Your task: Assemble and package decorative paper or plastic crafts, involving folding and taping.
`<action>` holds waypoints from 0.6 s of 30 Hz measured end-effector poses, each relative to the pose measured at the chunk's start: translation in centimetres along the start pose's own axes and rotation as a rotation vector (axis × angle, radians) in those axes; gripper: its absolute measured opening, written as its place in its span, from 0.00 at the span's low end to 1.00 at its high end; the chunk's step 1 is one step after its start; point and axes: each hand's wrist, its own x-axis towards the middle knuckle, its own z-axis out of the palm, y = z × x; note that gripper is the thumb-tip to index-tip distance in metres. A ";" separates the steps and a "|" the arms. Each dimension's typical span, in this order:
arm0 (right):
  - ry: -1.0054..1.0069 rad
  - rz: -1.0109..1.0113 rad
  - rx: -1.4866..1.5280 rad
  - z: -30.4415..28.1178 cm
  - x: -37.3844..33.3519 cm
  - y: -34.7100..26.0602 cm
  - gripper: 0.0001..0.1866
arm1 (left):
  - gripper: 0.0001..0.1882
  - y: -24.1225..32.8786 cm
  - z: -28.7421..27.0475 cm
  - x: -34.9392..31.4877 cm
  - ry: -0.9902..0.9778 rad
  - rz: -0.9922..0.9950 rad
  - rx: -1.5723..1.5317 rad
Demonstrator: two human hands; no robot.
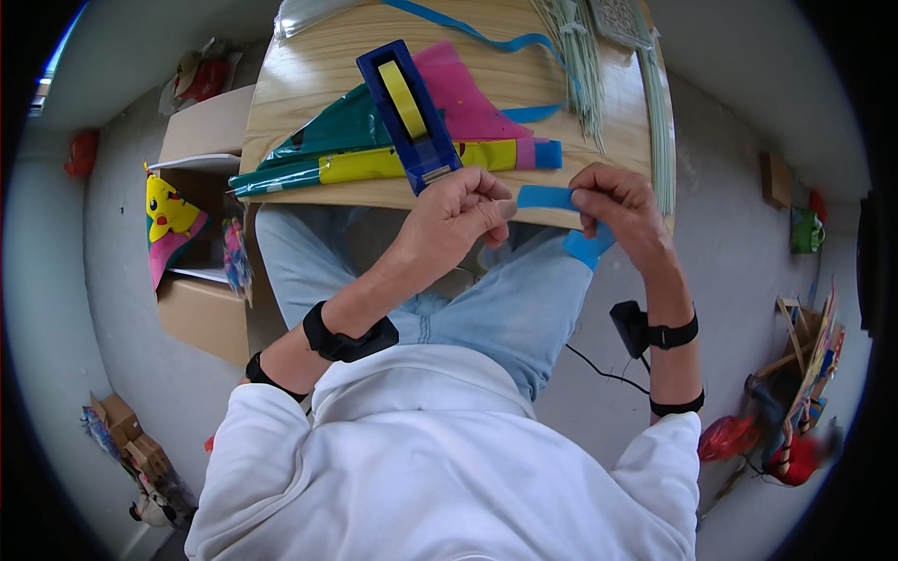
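My right hand pinches a blue ribbon between thumb and fingers. A short flat length points left toward my other hand, and another part hangs below the palm. My left hand is closed, thumb against fingertips, just short of the ribbon's end; whatever it may pinch is too small to see. Close by it, a dark blue tape dispenser with a yellow roll lies across a partly rolled plastic sheet in green, yellow and pink. The roll's right end is blue.
A long blue ribbon curls across the wooden table. Bundles of thin pale sticks lie at its right side. On the left stands an open cardboard box with a yellow cartoon-figure sheet. Another person is at far right.
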 end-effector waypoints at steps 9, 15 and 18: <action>-0.002 0.049 -0.390 -1.3 12.3 0.9 0.06 | 0.14 0.2 0.2 -0.1 -0.039 0.300 0.800; -0.043 -0.058 -0.573 -0.6 16.8 2.0 0.06 | 0.28 -1.2 2.7 3.6 0.071 0.371 1.029; -0.067 -0.138 -0.652 -0.9 17.8 2.3 0.07 | 0.35 -3.2 4.0 5.9 0.166 0.387 1.042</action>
